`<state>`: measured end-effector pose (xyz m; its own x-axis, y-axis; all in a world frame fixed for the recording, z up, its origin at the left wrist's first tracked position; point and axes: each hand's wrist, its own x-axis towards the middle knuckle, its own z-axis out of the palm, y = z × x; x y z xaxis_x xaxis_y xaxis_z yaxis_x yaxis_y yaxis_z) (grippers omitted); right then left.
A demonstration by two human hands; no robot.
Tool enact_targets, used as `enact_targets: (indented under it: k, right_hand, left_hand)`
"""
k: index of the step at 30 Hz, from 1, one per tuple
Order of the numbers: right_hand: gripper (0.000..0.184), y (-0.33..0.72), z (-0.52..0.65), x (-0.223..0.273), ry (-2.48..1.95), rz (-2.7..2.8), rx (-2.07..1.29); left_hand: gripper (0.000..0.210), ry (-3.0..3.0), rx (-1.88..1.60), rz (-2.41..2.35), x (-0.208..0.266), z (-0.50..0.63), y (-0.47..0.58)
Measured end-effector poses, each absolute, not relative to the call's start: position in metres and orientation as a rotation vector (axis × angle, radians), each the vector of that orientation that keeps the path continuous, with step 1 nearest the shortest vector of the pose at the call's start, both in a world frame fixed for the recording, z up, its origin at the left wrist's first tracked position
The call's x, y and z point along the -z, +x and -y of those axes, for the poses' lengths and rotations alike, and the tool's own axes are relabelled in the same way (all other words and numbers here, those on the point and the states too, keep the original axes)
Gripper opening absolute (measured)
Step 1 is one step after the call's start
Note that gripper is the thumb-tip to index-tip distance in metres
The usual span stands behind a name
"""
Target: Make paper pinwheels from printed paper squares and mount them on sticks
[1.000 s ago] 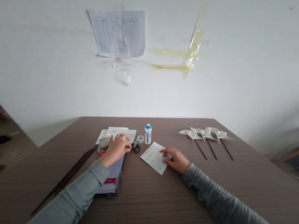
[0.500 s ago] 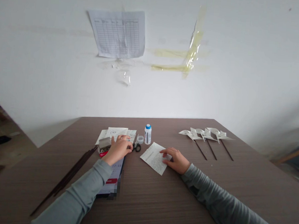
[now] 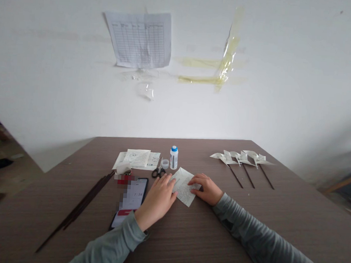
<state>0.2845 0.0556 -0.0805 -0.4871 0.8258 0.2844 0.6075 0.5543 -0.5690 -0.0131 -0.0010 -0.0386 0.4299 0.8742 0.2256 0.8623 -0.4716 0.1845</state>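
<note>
A square of printed paper lies on the table in front of me, turned like a diamond, with a crease near its top corner. My left hand rests at its left edge, fingers stretched out and covering that corner. On the right side of the sheet, my right hand touches it with loosely bent fingers, the thumb apart from them. Neither hand grips anything. Just beyond the left fingertips are black-handled scissors, a small clear cup and a white bottle with a blue cap.
Three paper pinwheels on dark sticks lie at the right. Toward the left are stacked paper sheets, a small red box, a phone and a bundle of dark sticks. A wall stands behind the table.
My left hand has moved right and nearer, from above the small red box to the paper's left edge, uncovering the box and phone. My right hand has stayed on the paper.
</note>
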Motion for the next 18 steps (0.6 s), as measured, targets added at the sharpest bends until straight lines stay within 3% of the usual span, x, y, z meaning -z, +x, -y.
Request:
enact_targets:
  k: [5, 10, 18]
  right_hand:
    - [0.037, 0.279, -0.048, 0.076, -1.116, 2.252, -0.541]
    - [0.071, 0.274, -0.041, 0.077, -1.173, 2.330, -0.549]
    - [0.076, 0.281, -0.043, 0.082, -1.356, 2.454, -0.523]
  left_hand:
    - [0.057, 2.571, -0.355, -1.662, 0.063, 0.013, 0.005]
    - [0.062, 2.581, -0.342, -1.693, 0.068, 0.018, 0.008]
    - [0.066, 2.614, -0.271, -1.708, 0.066, 0.020, 0.001]
